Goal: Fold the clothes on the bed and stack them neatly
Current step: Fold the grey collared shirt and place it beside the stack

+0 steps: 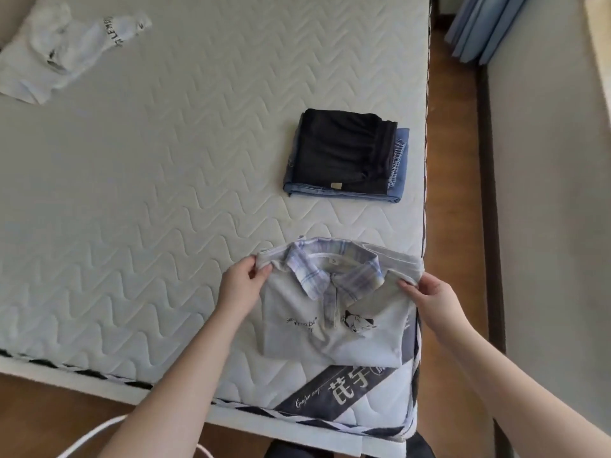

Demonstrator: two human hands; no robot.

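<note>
Head view: left hand and right hand pinched on folded polo shirt shoulders at bed corner, likely keeping folds flat before transfer onto nearby folded stack; crumpled white garment far off, unfolded.

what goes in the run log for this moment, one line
left hand: grips folded grey plaid-collared shirt | right hand: grips shirt | stack: black garment on blue jeans | unfolded: white garment
</note>
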